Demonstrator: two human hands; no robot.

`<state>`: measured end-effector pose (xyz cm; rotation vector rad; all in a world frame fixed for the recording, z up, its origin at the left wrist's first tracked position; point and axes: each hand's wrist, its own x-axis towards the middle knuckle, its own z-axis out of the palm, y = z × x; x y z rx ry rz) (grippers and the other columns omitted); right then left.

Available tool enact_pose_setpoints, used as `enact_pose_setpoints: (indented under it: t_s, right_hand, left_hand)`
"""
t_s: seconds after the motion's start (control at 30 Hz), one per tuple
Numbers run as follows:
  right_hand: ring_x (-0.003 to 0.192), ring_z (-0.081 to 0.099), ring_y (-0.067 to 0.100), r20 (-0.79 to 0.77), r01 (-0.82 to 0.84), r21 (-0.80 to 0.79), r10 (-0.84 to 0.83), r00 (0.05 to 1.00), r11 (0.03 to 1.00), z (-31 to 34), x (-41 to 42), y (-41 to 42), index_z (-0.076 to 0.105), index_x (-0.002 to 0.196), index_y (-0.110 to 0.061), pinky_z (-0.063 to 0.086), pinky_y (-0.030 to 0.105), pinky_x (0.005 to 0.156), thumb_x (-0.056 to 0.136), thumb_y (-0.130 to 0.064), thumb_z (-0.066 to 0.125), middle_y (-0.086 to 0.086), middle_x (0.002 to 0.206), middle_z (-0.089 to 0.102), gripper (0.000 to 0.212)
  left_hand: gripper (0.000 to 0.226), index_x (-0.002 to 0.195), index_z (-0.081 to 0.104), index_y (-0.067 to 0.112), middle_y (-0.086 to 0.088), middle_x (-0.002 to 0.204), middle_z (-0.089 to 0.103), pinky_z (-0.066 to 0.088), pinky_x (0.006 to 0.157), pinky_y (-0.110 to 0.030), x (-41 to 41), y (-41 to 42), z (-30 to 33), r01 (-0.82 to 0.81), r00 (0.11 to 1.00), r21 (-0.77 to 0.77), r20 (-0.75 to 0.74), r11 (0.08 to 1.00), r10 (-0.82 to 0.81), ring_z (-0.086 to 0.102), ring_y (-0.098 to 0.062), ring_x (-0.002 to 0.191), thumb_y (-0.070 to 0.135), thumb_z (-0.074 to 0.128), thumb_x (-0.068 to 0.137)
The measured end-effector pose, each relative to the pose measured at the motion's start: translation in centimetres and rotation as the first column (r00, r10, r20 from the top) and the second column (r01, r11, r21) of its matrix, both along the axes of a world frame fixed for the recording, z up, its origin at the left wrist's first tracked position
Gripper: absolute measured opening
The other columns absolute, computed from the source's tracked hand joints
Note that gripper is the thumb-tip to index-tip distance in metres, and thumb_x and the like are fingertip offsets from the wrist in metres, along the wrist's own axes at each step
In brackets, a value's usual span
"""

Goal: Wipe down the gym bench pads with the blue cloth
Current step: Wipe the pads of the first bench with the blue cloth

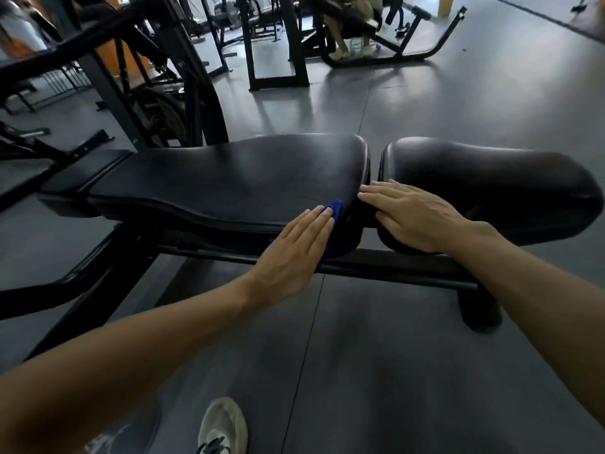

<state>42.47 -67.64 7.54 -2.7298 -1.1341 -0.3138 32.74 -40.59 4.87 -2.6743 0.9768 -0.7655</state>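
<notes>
The bench (376, 267) fills the middle of the frame, with a long pad (229, 178) at left and a short pad (484, 181) at right. The left hand (294, 253) presses the cloth (334, 209) with straight fingers on the long pad's near edge, beside the gap. The right hand (415, 214) rests flat on the short pad, holding nothing. To wipe well, I think, keep the palm flat and follow the rounded edge.

Single head-worn wide-angle view was recorded. Camera was aimed forward and down from standing height, close over the bench pads (248, 178); floor (425, 103) and distant gym machines (278, 44) were included at frame top.
</notes>
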Motion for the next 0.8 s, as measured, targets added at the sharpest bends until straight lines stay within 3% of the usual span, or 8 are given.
enact_pose_setpoints:
  t_s: [0.17,0.27,0.37,0.47,0.57,0.73,0.8]
  right_hand:
    - [0.152,0.023,0.014,0.011,0.085,-0.011,-0.085,0.996,0.996,0.6,0.1,-0.5,0.038,0.154,-0.023,0.015,0.035,0.126,0.104,-0.044,0.033,-0.001,0.162,0.032,0.054]
    - [0.153,0.020,0.016,0.030,0.210,0.012,-0.210,0.977,0.978,0.2,0.3,-1.4,0.034,0.156,-0.024,0.012,0.036,0.126,0.103,-0.054,0.026,0.001,0.164,0.028,0.061]
    - [0.152,0.023,0.017,0.038,0.300,0.091,-0.305,0.952,0.950,-0.5,0.2,-2.0,0.032,0.157,-0.019,0.013,0.035,0.126,0.104,-0.048,0.024,0.003,0.163,0.030,0.061]
    - [0.149,0.031,0.019,0.057,0.295,0.090,-0.301,0.952,0.951,-0.7,-0.1,-2.1,0.042,0.152,-0.015,0.019,0.037,0.125,0.100,-0.048,0.015,0.005,0.159,0.038,0.068]
    - [0.145,0.039,0.021,0.086,0.294,0.104,-0.303,0.949,0.950,-0.7,-0.5,-2.6,0.051,0.146,-0.013,0.025,0.038,0.123,0.100,-0.046,0.020,0.006,0.154,0.046,0.065]
    - [0.141,0.045,0.021,0.105,0.320,0.097,-0.329,0.938,0.942,-0.6,-0.7,-2.9,0.056,0.142,-0.013,0.029,0.038,0.121,0.100,-0.044,0.027,0.007,0.150,0.051,0.059]
    - [0.143,0.043,0.021,0.103,0.311,0.099,-0.320,0.942,0.945,-0.3,-0.9,-2.6,0.054,0.144,-0.014,0.028,0.038,0.122,0.100,-0.044,0.025,0.006,0.151,0.049,0.060]
  left_hand:
    - [0.048,0.147,0.041,-0.010,-0.030,0.153,0.040,0.029,0.122,-0.052,1.6,-5.0,0.4,0.041,0.998,0.117,0.033,0.992,-0.045,0.035,-0.044,0.147,0.011,0.033,0.104]
    - [0.052,0.147,0.043,-0.007,-0.028,0.153,0.043,0.027,0.124,-0.050,3.2,-7.8,0.5,-0.047,0.998,0.154,0.041,0.987,0.041,0.037,-0.041,0.146,0.016,0.023,0.105]
    - [0.057,0.148,0.044,-0.005,-0.026,0.154,0.042,0.021,0.124,-0.047,3.2,-8.8,0.3,-0.141,0.989,0.190,0.070,0.972,0.130,0.036,-0.039,0.147,0.017,0.015,0.104]
    - [0.056,0.152,0.030,-0.006,-0.028,0.160,0.030,0.019,0.126,-0.049,1.5,-6.7,0.9,-0.136,0.990,0.283,0.083,0.949,0.117,0.027,-0.041,0.151,0.017,0.015,0.103]
    - [0.056,0.153,0.016,-0.008,-0.029,0.163,0.017,0.018,0.127,-0.049,1.1,-4.6,1.9,-0.096,0.995,0.356,0.013,0.930,0.098,0.016,-0.042,0.154,0.017,0.020,0.103]
    - [0.056,0.141,0.049,-0.010,-0.029,0.149,0.047,0.033,0.121,-0.044,4.5,-8.3,1.8,-0.063,0.998,0.244,0.041,0.968,0.055,0.043,-0.039,0.143,0.010,0.020,0.098]
    - [0.057,0.137,0.054,-0.011,-0.029,0.143,0.054,0.033,0.120,-0.042,5.2,-9.5,2.3,-0.061,0.998,0.211,0.019,0.976,0.058,0.049,-0.038,0.138,0.006,0.019,0.095]
